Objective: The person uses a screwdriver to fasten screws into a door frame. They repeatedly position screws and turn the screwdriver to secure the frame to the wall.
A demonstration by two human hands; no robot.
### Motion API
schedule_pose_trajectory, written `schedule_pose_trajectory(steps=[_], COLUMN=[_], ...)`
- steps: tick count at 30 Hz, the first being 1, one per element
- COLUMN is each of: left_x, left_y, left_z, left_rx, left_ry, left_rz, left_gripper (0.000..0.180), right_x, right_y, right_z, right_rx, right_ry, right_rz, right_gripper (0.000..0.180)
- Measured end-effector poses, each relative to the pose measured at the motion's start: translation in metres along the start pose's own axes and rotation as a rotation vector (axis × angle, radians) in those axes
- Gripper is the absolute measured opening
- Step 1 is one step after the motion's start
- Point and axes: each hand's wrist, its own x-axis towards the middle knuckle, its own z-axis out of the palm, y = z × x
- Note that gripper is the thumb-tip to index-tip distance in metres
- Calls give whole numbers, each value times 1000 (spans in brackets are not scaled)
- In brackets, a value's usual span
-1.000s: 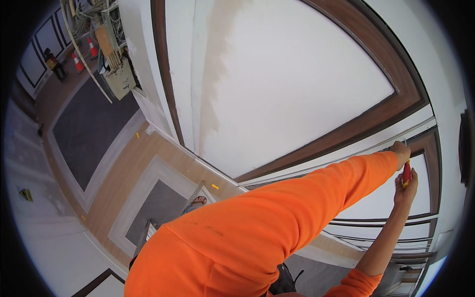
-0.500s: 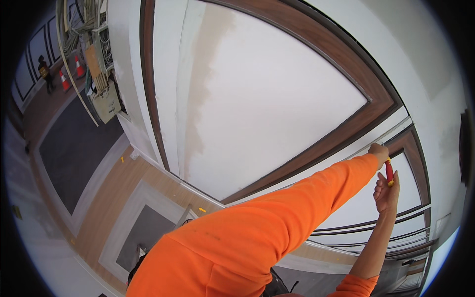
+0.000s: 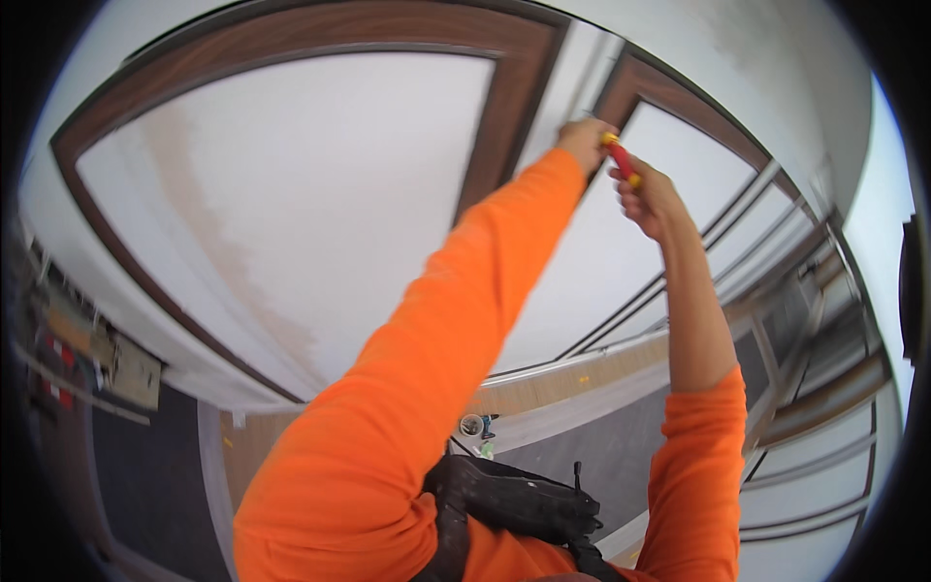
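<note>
High up at the wall, a screwdriver (image 3: pixel 623 161) with a red and yellow handle points away from me. My right hand (image 3: pixel 652 197) is closed around the rear of its handle, fingers curled and slightly blurred. At the front end, my left hand (image 3: pixel 585 143) is closed around the tool; its fingers cover most of the shaft. Both hands are by the narrow pale strip (image 3: pixel 572 82) between two dark brown wooden frames. The larger frame (image 3: pixel 388 27) borders a white panel to the left, the smaller frame (image 3: pixel 684 107) another to the right.
A black bag (image 3: pixel 519 500) hangs at my front. Below on the floor stand a round container (image 3: pixel 472 426) and a small teal and black tool (image 3: pixel 491 424). Wood-coloured flooring (image 3: pixel 538 390) runs along the wall base. Cluttered boards and cables (image 3: pixel 97 349) are at the far left.
My view has turned to the right, so the hands and screwdriver appear nearer the middle and higher. The fingers of my right hand are curled more closely around the handle.
</note>
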Motion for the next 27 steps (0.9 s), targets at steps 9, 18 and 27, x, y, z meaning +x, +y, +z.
schedule_pose_trajectory(steps=[9,18,27], left_x=[-60,-48,-40], left_y=[34,28,21], left_z=[18,14,11], left_rx=[-58,-93,-124], left_ry=[133,102,110], left_rz=[-93,-127,-111], left_gripper=[14,17,19], right_x=[6,2,-2], right_y=[5,11,4], right_z=[-14,6,12], right_rx=[-117,-1073,-1245], right_ry=[-38,544,574], right_rz=[-38,-786,-532], right_gripper=[33,42,44])
